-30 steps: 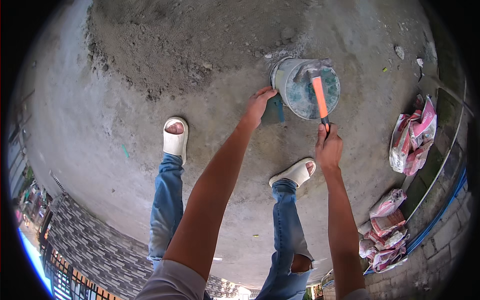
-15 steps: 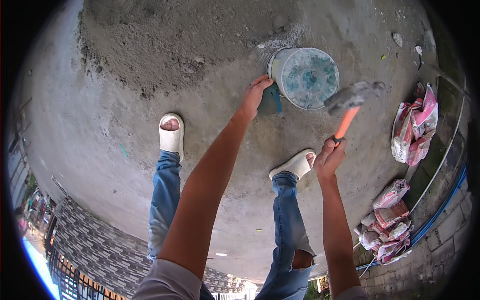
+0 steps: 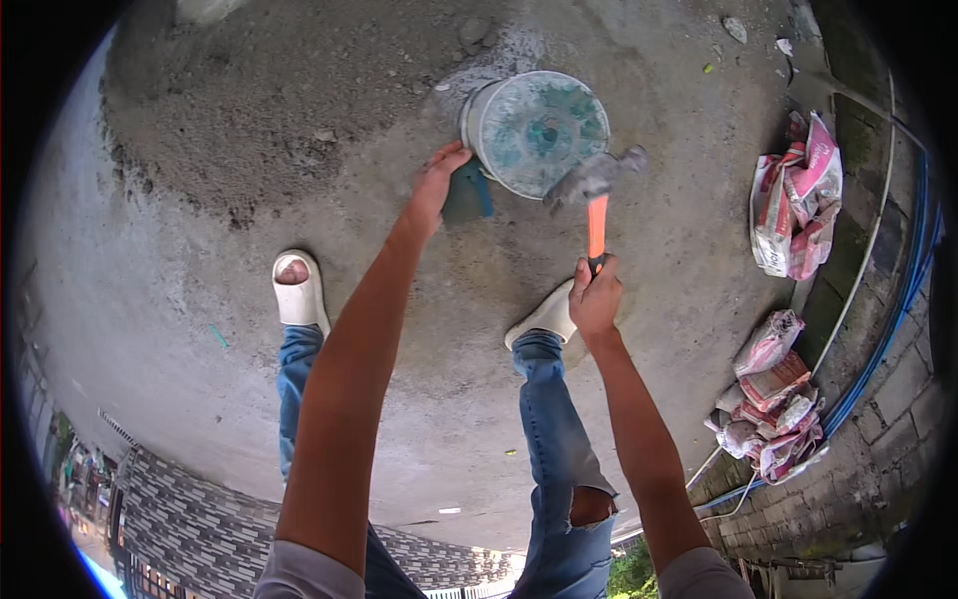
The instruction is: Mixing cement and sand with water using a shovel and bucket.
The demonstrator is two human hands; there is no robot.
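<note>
A whitish bucket (image 3: 544,130) sits upside down on the concrete, its base smeared teal and grey. My left hand (image 3: 436,185) grips its lower left edge, fingers against the side. Below those fingers a flat teal piece (image 3: 467,195) juts out beside the bucket; I cannot tell whether it is attached. In my right hand (image 3: 597,299) is a hammer (image 3: 598,230) with an orange handle and black grip. The grey hammer head is blurred and overlaps the near right edge of the bucket's base; contact cannot be made out.
A broad heap of grey sand or mortar mix (image 3: 249,110) spreads at the far left. Crumpled red-and-white sacks (image 3: 798,200) lie to the right, with more sacks (image 3: 770,399) nearer, beside a block wall (image 3: 888,419) and blue pipes (image 3: 878,359). My sandalled feet (image 3: 299,290) stand apart.
The hammer has swung left, its head closer to the bucket's base. My left hand keeps its place on the bucket, while the whole view has shifted.
</note>
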